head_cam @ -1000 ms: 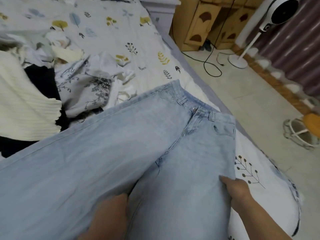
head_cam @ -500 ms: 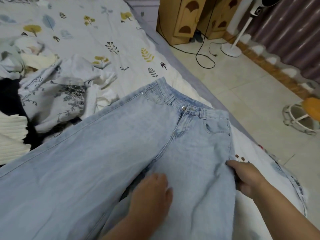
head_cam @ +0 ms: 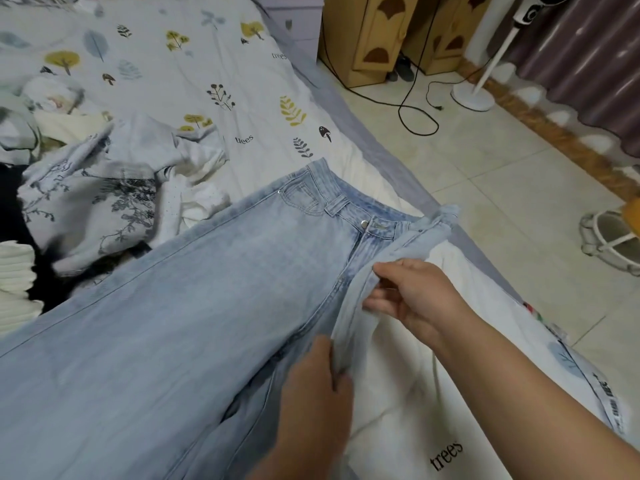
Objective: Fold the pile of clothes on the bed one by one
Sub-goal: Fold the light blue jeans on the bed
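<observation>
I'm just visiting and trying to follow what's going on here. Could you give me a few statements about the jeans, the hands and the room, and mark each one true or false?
1. The right hand pinches the lifted side edge of the jeans. True.
2. The jeans are dark navy. False: they are pale, washed-out blue.
3. The left hand grips the same lifted edge nearer the person. True.
4. The jeans lie on a bare wooden table. False: they lie on a bed with a leaf-printed cover.
5. A pile of clothes sits beyond the jeans, on the left of the view. True.
6. The fan stand is on the bed. False: it stands on the tiled floor.
</observation>
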Demonstrator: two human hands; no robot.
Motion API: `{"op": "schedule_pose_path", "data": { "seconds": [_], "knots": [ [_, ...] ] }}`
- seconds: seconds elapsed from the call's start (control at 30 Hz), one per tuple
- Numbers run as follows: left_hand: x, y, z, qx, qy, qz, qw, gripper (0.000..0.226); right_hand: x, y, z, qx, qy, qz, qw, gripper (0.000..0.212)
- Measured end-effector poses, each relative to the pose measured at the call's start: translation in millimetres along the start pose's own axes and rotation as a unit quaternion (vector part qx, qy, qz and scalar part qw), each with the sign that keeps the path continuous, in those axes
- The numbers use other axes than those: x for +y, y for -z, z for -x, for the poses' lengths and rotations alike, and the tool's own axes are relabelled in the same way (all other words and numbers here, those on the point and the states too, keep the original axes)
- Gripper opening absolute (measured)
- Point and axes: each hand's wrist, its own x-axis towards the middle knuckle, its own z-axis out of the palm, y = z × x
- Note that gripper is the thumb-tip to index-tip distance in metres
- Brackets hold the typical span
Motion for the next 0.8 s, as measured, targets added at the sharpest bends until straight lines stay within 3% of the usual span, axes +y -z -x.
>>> {"op": "schedule_pose_path", "data": {
  "seconds": [0.13, 0.3, 0.4, 0.5, 0.67, 0.8],
  "knots": [
    [-17.3, 56.7, -18.2, 0.032, -0.023, 0.116, 0.992, 0.007, -4.2, -15.1, -7.7, 0.006, 0.048, 0.021, 0.999, 0.024],
    [-33.0, 121.0, -63.6, 0.127, 0.001, 0.125, 0.984, 0.012, -10.5, -60.3, -34.9, 0.019, 0.174, 0.138, 0.975, 0.022],
    [-70.0, 132.5, -90.8, 0.179, 0.08, 0.027, 0.98, 0.016, -1.9, -77.3, -60.6, 0.01, 0.216, 0.375, 0.902, 0.012],
    [-104.1, 130.0, -100.5, 0.133, 0.166, -0.078, 0.974, 0.017, 7.6, -70.5, -81.9, 0.028, 0.193, 0.555, 0.809, 0.032],
    [-110.0, 124.5, -98.1, 0.132, 0.172, -0.122, 0.968, 0.028, -1.0, -44.4, -119.5, 0.133, 0.285, 0.628, 0.712, 0.044],
    [-111.6, 118.3, -87.1, 0.174, 0.188, -0.11, 0.96, 0.023, -33.1, -38.8, -164.5, 0.182, 0.301, 0.616, 0.705, 0.056]
  ]
}}
